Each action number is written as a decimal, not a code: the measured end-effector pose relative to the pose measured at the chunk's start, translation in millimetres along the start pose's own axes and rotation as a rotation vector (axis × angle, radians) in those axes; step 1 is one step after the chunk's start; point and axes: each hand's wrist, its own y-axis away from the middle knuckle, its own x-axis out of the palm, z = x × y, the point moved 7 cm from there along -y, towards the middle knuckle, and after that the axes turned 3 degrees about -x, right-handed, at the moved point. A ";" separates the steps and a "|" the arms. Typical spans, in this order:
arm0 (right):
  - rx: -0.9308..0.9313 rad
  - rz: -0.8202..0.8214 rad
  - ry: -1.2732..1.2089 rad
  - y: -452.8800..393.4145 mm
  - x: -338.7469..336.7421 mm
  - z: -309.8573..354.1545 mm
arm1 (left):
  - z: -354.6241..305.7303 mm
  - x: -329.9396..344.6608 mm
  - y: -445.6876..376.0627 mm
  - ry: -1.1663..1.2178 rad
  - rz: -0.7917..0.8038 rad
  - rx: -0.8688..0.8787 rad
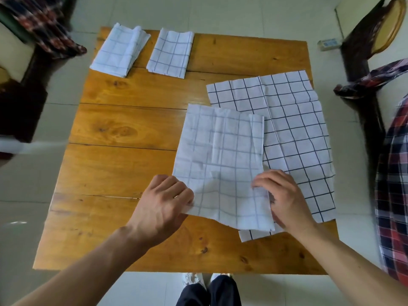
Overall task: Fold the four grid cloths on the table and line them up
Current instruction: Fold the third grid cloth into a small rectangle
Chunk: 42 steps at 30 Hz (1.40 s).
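Note:
Two folded white grid cloths lie side by side at the table's far left: one with faint lines (120,51) and one with darker lines (170,53). A partly folded pale grid cloth (220,160) lies lengthwise at the table's middle right, overlapping an unfolded cloth with bold dark lines (293,133) spread flat beneath it. My left hand (164,204) pinches the pale cloth's near left edge. On the near right edge of that cloth my right hand (280,197) grips, fingers curled over the fabric.
The wooden table (123,133) shows bare planks on its left and near side. A dark wooden chair (362,47) with plaid fabric draped on it stands at the right. More dark furniture and patterned cloth sit at the left. My feet show below the table's near edge.

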 end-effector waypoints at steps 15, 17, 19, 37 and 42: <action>0.039 0.012 -0.035 -7.2 28.1 -22.8 | 17.3 22.5 13.6 0.129 0.124 0.056; 0.063 0.025 -0.046 -5.3 29.2 -25.1 | 30.7 23.0 11.9 0.114 0.134 0.036; 0.088 0.035 -0.069 -3.8 30.3 -27.6 | 44.5 22.1 8.3 0.092 0.127 0.017; 0.155 -0.058 -0.030 -9.0 14.0 -36.4 | 84.2 41.8 -25.6 0.107 0.094 -0.160; 0.260 -0.074 -0.133 -11.9 12.8 -47.6 | 95.5 36.4 -43.0 0.180 0.037 -0.390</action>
